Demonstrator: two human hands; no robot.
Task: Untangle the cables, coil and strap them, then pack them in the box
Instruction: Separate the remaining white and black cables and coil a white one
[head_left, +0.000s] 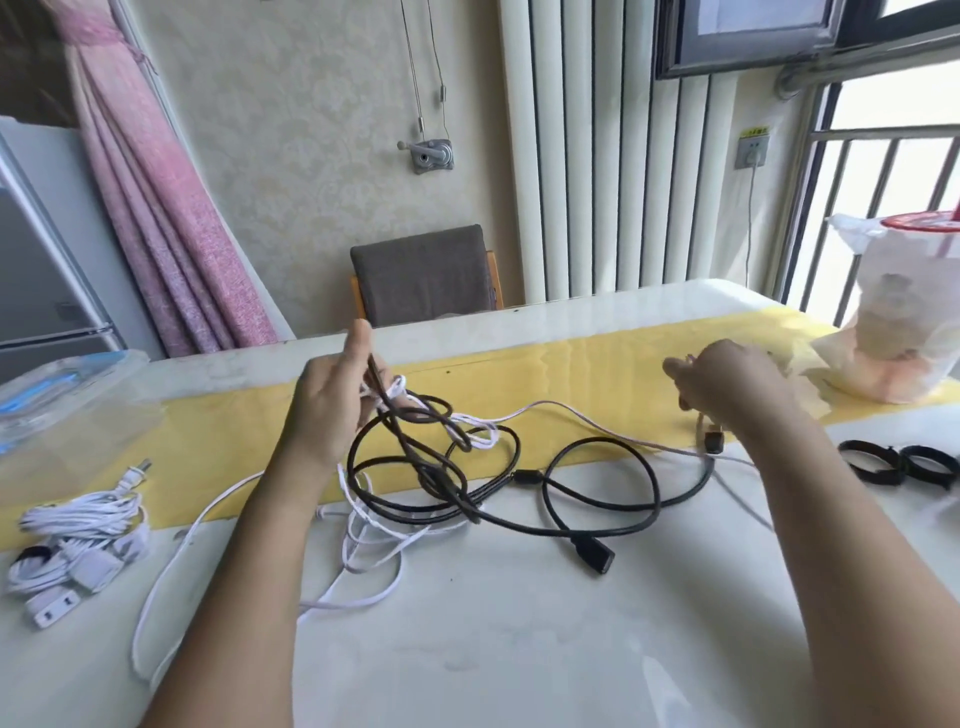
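My left fingers (371, 402) are curled narrow around a raised strand of the black cable (602, 493), thumb pointing up at 12 o'clock, right where the white cable (374, 551) wraps it in a knot (415, 415). I read that lift as a way to hold the snarl off the table (519, 649) so the loops hang apart and show which strand crosses which. The left hand (332, 400) sits palm turned inward, wrist bent up, forearm running back toward 7 o'clock. My right hand (727, 387), out at 2 o'clock from the knot, shows me its back; the fingers are closed, and a black plug (714, 440) dangles just beneath them, so I judge it grips that end of the black cable to draw it back through. Whether it also pinches the white line running to it, I cannot tell. That forearm slants back toward 5 o'clock. Most of both cables lies looped on the table between the hands. 1 white bundle (78, 540) sits already coiled at 8 o'clock, 2 black straps (893, 462) wait at 3 o'clock, and a clear box (62, 384) stands at 9 o'clock.
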